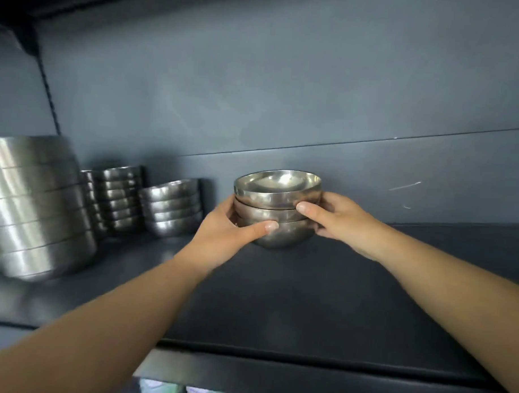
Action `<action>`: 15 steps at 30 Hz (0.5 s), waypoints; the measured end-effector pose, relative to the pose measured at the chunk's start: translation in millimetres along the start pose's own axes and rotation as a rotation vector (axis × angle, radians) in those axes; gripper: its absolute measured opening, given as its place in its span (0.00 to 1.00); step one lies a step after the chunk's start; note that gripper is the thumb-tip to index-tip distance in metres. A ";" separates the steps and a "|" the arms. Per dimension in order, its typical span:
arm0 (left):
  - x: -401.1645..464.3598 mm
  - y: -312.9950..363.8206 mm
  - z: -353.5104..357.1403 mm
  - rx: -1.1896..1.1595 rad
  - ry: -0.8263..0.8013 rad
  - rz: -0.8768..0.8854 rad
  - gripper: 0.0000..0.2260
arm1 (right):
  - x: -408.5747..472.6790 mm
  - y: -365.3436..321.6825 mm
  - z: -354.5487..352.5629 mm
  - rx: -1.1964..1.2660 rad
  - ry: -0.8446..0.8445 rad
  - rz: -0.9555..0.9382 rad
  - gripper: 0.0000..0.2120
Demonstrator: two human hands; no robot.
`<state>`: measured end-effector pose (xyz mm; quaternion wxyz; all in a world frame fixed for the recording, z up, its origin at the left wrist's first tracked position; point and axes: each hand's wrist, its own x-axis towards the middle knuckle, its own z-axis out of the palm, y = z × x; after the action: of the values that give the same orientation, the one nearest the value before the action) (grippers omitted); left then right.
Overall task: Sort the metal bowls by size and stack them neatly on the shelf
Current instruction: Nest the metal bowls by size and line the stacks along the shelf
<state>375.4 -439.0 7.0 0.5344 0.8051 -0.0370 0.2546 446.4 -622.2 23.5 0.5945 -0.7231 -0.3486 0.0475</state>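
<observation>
Both hands, left hand (236, 225) and right hand (337, 216), clasp the bowl stack (277, 208) on the shelf (367, 288), seemingly placing it; next, a gentle release.

**One head view, facing the shelf**

A single wide-angle camera is riding on the person's head, looking forward and slightly down along both forearms at a dark shelf (367, 288) and the wall (285, 94) behind it. It is sitting close, at arm's reach. The frame is tilting, so the shelf edge is running downhill to the right, and the left side is blurring. No second view is sharing the scene.
</observation>
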 end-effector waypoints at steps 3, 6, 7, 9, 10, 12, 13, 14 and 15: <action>-6.6 -13.8 -43.7 0.032 0.075 -0.008 0.17 | 20.7 -5.8 43.1 -0.006 -0.072 -0.005 0.03; -4.3 -24.6 -69.4 0.011 0.112 0.029 0.16 | 41.9 -14.4 70.3 -0.009 -0.094 0.007 0.03; -0.1 -25.4 -76.7 0.000 0.122 0.047 0.16 | 48.7 -18.8 75.9 0.005 -0.079 0.007 0.03; 14.7 -21.6 -97.6 -0.007 0.160 0.078 0.19 | 65.8 -34.1 90.2 0.063 -0.035 -0.014 0.03; 24.8 -19.1 -109.5 -0.003 0.191 0.099 0.23 | 76.3 -43.3 97.8 0.097 -0.014 -0.035 0.03; 42.9 -16.0 -130.2 0.006 0.274 0.147 0.26 | 98.6 -58.3 112.0 0.137 -0.001 -0.074 0.03; 50.7 -16.6 -140.5 0.009 0.312 0.164 0.25 | 111.2 -63.2 120.8 0.146 -0.001 -0.089 0.03; 57.2 -18.1 -149.0 0.011 0.346 0.174 0.23 | 123.3 -66.1 129.3 0.163 0.004 -0.100 0.04; 63.7 -20.9 -156.1 0.012 0.372 0.182 0.21 | 135.5 -67.6 137.6 0.190 0.016 -0.109 0.05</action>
<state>379.8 -279.3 64.7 0.5022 0.7407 -0.0090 0.4463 451.7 -429.1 91.0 0.6650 -0.6437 -0.3765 0.0421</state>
